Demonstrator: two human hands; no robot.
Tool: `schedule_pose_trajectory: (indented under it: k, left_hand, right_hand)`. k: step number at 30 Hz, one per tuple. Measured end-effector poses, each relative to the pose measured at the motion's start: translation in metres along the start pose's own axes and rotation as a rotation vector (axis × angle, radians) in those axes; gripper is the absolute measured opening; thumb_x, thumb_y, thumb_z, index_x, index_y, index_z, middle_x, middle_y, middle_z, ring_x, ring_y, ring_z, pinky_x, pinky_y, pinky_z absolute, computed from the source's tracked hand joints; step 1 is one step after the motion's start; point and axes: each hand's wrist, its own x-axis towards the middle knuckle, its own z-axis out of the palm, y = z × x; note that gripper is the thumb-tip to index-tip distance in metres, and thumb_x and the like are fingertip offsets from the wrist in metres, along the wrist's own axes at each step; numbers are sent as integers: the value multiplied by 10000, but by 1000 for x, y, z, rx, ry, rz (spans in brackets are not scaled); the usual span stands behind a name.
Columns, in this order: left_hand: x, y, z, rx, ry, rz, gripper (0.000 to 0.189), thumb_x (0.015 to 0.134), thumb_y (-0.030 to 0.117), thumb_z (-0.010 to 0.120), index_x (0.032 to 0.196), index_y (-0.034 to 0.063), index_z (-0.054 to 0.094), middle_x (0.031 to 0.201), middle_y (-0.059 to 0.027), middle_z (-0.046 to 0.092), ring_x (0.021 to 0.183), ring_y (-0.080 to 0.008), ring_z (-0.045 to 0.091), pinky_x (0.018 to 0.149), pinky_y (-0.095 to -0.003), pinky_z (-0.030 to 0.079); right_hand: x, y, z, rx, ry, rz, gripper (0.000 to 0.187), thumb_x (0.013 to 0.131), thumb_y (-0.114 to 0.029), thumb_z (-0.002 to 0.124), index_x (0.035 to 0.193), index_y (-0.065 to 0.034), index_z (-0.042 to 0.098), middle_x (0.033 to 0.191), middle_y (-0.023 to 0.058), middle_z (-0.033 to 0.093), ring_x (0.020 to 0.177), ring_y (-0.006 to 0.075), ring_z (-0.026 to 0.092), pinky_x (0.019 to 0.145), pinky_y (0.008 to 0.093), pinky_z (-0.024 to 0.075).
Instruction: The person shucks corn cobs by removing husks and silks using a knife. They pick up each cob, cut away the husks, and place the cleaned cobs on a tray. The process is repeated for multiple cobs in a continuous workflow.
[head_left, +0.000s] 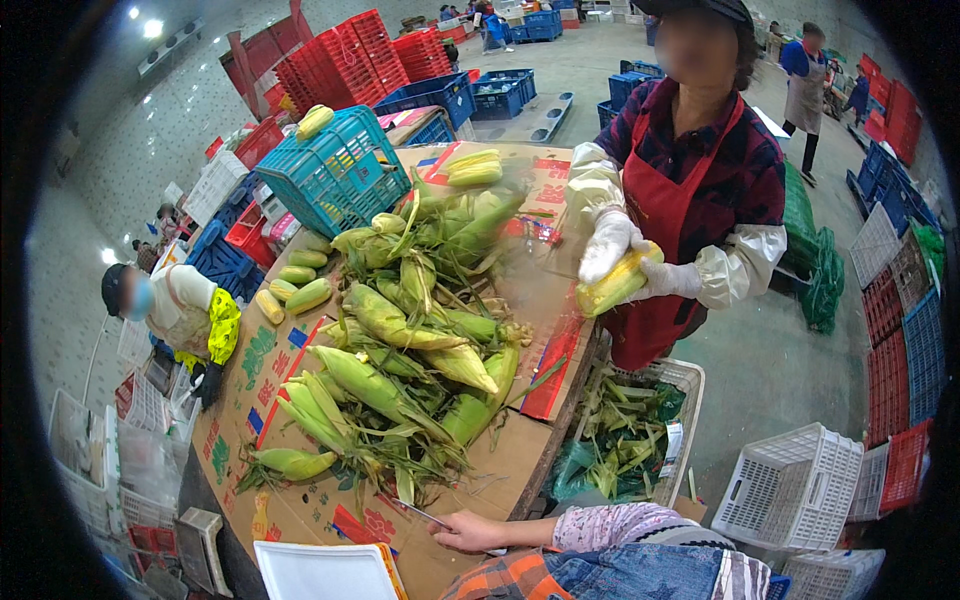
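My right hand (471, 531) is low in the view, over the cardboard-covered table (517, 465), closed around a thin-bladed knife (424, 514). The blade points up-left towards a heap of corn ears in green husks (375, 382) and loose leaves. My left hand is out of view. One husked ear (292, 463) lies at the heap's near-left edge. Several trimmed ears (309, 295) lie at the far left, and a pale yellow bundle of corn (475, 167) lies beyond the heap. A white tray (326, 574) is at the near edge, left of my hand.
A co-worker in a red apron (660, 217) holds a peeled ear (621, 281) across the table. Below stands a white crate of husks (679, 450). A teal crate (334, 172) stands at the far side. Another co-worker (180, 315) is at the left. Empty white crates (791, 487) stand right.
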Motion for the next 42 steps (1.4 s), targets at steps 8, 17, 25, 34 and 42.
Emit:
schedule_pose_trajectory:
  k: [8,17,25,34,42]
  left_hand:
    - [1,1,3,3,-5,-5,483,824,379,709,1043,-7,518,979,-185,577,905,-336,570,778,-425,448]
    - [0,2,4,5,-10,-9,459,825,397,702,986,1,536,925,-180,585,859,-343,579,741,-436,453]
    - [-4,0,4,7,-16,-17,444,826,414,696,936,8,551,877,-176,593,819,-348,588,707,-446,458]
    - [-23,-9,3,22,-24,-62,436,826,432,689,879,16,569,824,-172,601,773,-355,597,669,-457,464]
    - [-64,-31,-1,141,-87,-168,436,827,448,683,829,23,584,776,-168,608,732,-361,605,635,-466,469]
  right_hand:
    - [0,2,2,-6,40,-36,338,938,-262,545,1162,-12,582,828,174,661,770,300,653,709,396,513]
    - [-1,-4,-3,19,0,12,339,934,-255,542,1161,-6,581,778,154,661,730,282,656,680,388,516]
    - [-3,-10,-4,70,28,-14,316,930,-237,543,1149,-14,586,748,146,652,687,259,647,653,376,515]
    - [-3,-9,-8,42,-19,21,326,937,-254,562,1145,-6,597,755,141,661,687,267,652,641,378,513]
    - [-3,-23,-16,31,-40,54,284,938,-199,568,1164,-27,582,756,61,660,670,155,635,642,309,514]
